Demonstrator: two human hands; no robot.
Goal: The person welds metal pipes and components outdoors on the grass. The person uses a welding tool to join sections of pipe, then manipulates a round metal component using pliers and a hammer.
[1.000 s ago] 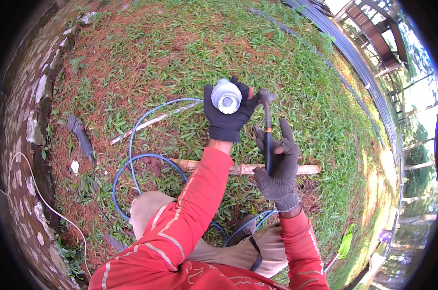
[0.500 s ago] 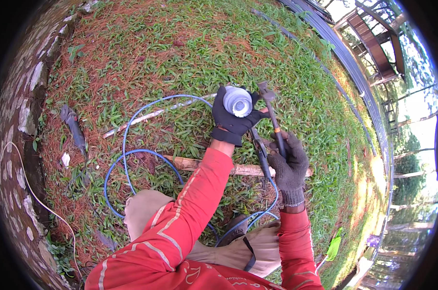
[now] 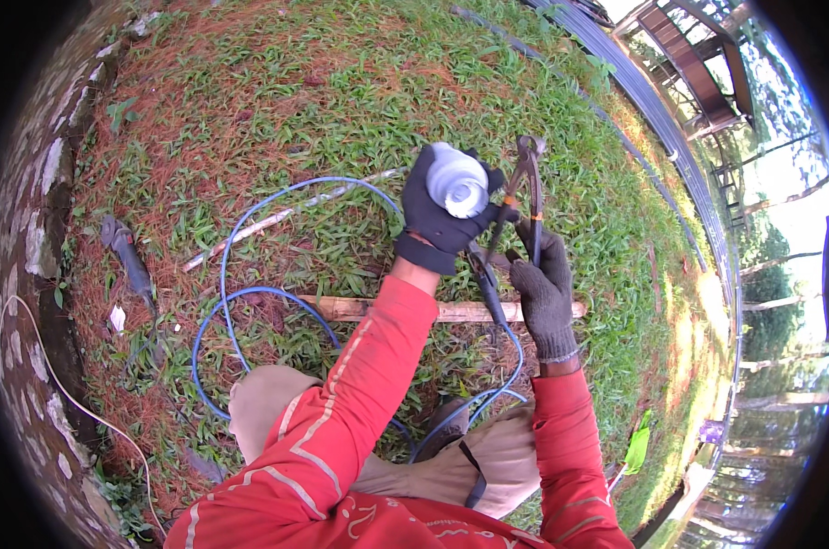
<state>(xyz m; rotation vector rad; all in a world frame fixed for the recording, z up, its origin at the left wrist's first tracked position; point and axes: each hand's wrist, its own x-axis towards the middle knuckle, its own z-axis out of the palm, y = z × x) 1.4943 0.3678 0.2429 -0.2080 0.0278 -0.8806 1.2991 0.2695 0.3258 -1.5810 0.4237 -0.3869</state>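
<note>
My left hand (image 3: 437, 215), in a black glove, is wrapped round a pale grey-white stepped cylinder (image 3: 458, 178) whose narrower ringed end faces me. My right hand (image 3: 544, 288), in a dark knitted glove, grips a pair of rusty pincers (image 3: 530, 174) by the handle. Their jaws point away from me, and the two orange-banded handles stand apart. One handle runs down beside my left fingertips; whether they touch it I cannot tell. Below, between my hands, a black cable-end holder (image 3: 487, 288) joined to a blue cable (image 3: 517, 352) lies across a wooden stick.
The wooden stick (image 3: 451, 311) and a thin whitish rod (image 3: 277, 218) lie on the grass. An angle grinder (image 3: 132, 261) is at the left, near a stone wall (image 3: 53, 238) and a pale cord (image 3: 75, 393). Long dark pipes (image 3: 634, 101) stretch along the far right.
The pincers have turned and their handles have spread apart. My right hand has moved slightly away from me. My left hand still holds the cylinder, now tilted a little differently.
</note>
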